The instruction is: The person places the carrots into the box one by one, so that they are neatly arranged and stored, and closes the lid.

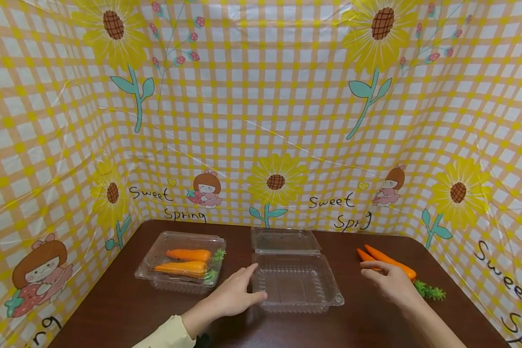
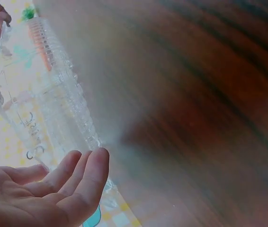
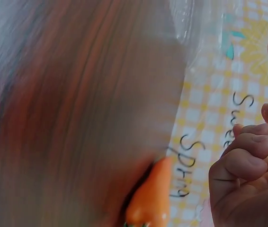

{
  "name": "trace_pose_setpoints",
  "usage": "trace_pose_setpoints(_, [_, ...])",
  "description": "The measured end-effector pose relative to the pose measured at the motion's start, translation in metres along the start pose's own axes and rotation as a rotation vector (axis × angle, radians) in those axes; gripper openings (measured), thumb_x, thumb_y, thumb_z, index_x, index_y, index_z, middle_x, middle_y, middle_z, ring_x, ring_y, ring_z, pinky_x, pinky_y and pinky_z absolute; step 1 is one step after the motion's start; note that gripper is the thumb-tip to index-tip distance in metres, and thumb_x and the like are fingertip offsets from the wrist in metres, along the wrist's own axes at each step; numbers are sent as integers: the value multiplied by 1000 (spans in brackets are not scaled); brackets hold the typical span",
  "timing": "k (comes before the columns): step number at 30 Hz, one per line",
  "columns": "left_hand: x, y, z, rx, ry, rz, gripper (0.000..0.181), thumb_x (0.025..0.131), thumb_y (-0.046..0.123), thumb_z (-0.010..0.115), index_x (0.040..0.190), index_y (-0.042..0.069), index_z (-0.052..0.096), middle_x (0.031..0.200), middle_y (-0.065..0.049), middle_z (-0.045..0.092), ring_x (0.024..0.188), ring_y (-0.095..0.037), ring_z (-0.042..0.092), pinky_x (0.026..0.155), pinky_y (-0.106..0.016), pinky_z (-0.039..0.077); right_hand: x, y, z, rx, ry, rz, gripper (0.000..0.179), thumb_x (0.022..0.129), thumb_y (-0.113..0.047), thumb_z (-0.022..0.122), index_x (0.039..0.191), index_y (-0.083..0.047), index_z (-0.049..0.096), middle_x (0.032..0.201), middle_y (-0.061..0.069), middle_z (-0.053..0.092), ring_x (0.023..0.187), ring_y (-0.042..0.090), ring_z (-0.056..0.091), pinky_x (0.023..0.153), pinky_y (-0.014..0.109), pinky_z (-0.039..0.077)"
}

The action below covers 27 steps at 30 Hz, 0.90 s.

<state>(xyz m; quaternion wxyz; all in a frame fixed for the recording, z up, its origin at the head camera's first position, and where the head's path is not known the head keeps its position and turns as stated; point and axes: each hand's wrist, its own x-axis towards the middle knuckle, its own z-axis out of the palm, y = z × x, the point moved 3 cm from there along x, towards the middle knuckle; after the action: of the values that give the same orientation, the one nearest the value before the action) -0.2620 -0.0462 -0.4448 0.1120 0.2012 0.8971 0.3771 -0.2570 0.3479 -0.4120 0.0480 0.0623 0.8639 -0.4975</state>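
My left hand [image 1: 237, 292], fingers extended, rests at the left side of an open clear plastic clamshell box [image 1: 293, 307]. In the left wrist view, the fingers [image 2: 96, 175] lie along the wall of the box [image 2: 53, 113]. The hinged lid [image 1: 284, 240] lies back behind the base. At the right, my right hand [image 1: 391, 285] hovers by two orange toy carrots [image 1: 391, 261] with green tops [image 1: 430, 291], partly covering one. The right wrist view shows its fingers [image 3: 247, 163] loosely curled and the thumb apart, holding nothing, with one carrot [image 3: 150, 194] below.
A second clear box [image 1: 143, 274] stands at the left, its lid down over orange carrots [image 1: 182, 268]. The dark brown table [image 1: 239, 241] is enclosed by a checked sunflower cloth [image 1: 261, 121] at the back and both sides.
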Motion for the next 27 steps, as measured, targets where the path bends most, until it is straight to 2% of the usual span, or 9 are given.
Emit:
trace_pose_setpoints(7, [1,0,-3,-5,-19,-16,87,95,49,67,160,7,27,160,-22,33,147,-40,33,112,-63,34,0,10,-20,1,28,-7,68,94,-44,70,143,0,54,80,-16,64,49,7,36,50,26,38])
trace_pose_setpoints(11, [2,0,-6,-1,-20,-4,86,95,46,68,159,5,28,159,-24,35,147,-40,34,112,-63,34,1,17,-30,-42,56,-11,76,94,-49,68,149,-1,48,85,-5,67,49,6,36,50,26,38])
trace_pose_setpoints(13, [2,0,-7,1,-21,1,85,95,45,69,159,5,29,158,-24,36,146,-40,36,112,-62,35,1,22,-33,-45,59,-15,78,94,-50,68,150,-2,46,106,9,71,49,6,34,50,26,38])
trace_pose_setpoints(16, [2,1,-8,5,-22,9,85,95,44,69,158,4,30,156,-23,39,144,-39,40,110,-61,37,1,28,-37,-15,53,-18,77,94,-50,68,151,-3,46,148,17,50,51,6,33,50,26,38])
trace_pose_setpoints(18, [2,0,-8,9,-24,11,85,95,44,69,158,4,30,154,-23,42,141,-38,43,109,-60,39,1,31,-40,-5,50,-9,74,94,-48,69,150,-5,47,145,10,53,52,6,34,51,27,38])
trace_pose_setpoints(21, [2,0,-8,9,-26,16,85,95,44,69,158,4,30,150,-22,46,137,-37,47,106,-59,42,1,36,-46,8,52,19,69,93,-47,70,148,-10,52,105,-11,64,53,6,34,52,27,38])
trace_pose_setpoints(22, [2,-1,-8,7,-26,18,85,95,44,69,158,4,30,149,-22,47,136,-37,48,105,-58,43,1,37,-48,5,53,24,69,93,-47,70,148,-11,52,89,-17,58,53,6,34,53,27,37])
trace_pose_setpoints(24, [2,-1,-8,6,-26,21,85,95,44,69,158,4,30,149,-22,47,136,-37,48,105,-59,43,1,40,-50,-4,50,19,69,95,-47,68,150,-9,49,77,-20,48,54,6,34,53,26,37])
trace_pose_setpoints(27, [2,-3,-8,0,-29,27,85,95,44,69,159,4,29,145,-20,51,132,-36,51,103,-58,45,0,44,-52,-38,20,-45,75,99,-48,61,155,-4,38,104,-4,68,82,5,57,64,19,43])
